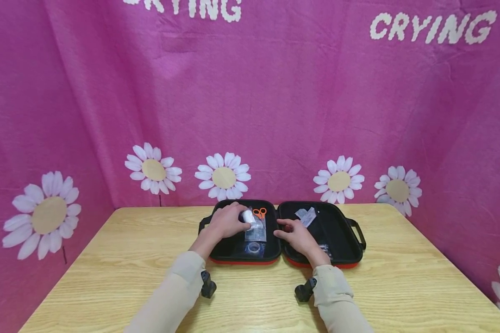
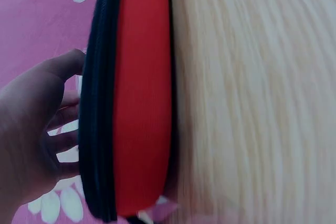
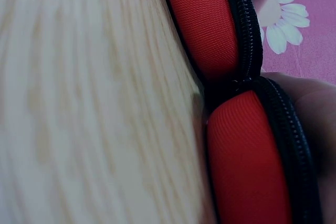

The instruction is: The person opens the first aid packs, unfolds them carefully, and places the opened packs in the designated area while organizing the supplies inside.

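An unfolded black-lined case (image 1: 275,249) with a red outside lies on the wooden table. My left hand (image 1: 227,221) reaches over its left half and holds a white roll (image 1: 248,216) between thumb and fingers. Right beside that roll are orange-handled scissors (image 1: 259,212) and a clear packet (image 1: 256,233). A roll of tape (image 1: 254,248) in a clear wrapper lies nearer the front. Over the middle hinge hovers my right hand (image 1: 298,237), its fingers loosely bent and holding nothing. In the left wrist view, the red case wall (image 2: 142,93) hides the left fingertips.
In the case's right half are crumpled clear wrapping (image 1: 306,216) and a small packet (image 1: 326,250) partly behind my right wrist. A carry handle (image 1: 357,233) sticks out at the right end. Behind the table (image 1: 150,259) hangs a pink flowered cloth (image 1: 275,115).
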Motion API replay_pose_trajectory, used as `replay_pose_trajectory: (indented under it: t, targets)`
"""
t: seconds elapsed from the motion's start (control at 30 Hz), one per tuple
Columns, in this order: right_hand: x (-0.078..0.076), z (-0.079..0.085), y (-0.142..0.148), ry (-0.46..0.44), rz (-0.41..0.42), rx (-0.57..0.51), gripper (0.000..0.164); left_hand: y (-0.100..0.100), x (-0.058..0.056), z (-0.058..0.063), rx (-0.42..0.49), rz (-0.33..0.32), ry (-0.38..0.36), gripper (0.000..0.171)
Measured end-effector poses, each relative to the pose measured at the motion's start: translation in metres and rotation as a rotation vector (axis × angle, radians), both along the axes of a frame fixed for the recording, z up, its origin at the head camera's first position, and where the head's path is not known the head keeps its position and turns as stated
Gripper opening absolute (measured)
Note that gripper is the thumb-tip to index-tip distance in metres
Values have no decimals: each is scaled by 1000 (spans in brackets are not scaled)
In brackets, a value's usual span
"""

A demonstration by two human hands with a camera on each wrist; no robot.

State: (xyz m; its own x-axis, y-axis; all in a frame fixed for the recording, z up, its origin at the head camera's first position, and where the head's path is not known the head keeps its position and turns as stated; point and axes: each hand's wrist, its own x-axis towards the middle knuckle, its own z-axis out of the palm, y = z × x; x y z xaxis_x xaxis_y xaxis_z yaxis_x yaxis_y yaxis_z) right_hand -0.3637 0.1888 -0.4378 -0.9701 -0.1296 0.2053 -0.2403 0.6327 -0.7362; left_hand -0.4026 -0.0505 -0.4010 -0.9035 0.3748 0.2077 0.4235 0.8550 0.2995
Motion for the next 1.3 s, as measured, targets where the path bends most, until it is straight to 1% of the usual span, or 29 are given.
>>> replay_pose_trajectory:
  t: [0.23, 0.4, 0.53, 0.63, 0.8, 1.07, 1.3]
  targets:
    - [0, 0, 0, -9, 2, -3, 47, -26, 5, 0, 10, 13, 0, 51]
    - [0, -1, 0, -16, -1, -6, 46, -38, 11, 3, 10, 13, 2, 51]
    - [-1, -2, 0, -19, 1, -3, 47, -43, 16, 6, -27, -10, -1, 49]
    - [-2, -3, 0, -15, 2, -3, 48, -46, 19, 9, -66, -25, -18, 50]
    - [-2, -2, 1, -13, 5, -5, 48, -52, 22, 10, -119, -30, -29, 48]
    - [-2, -2, 0, -23, 1, 4, 47, -59, 25, 11, -128, -28, -80, 46]
    - [-2, -1, -1, -19, 5, 7, 47, -63, 28, 11, -165, -21, -92, 45]
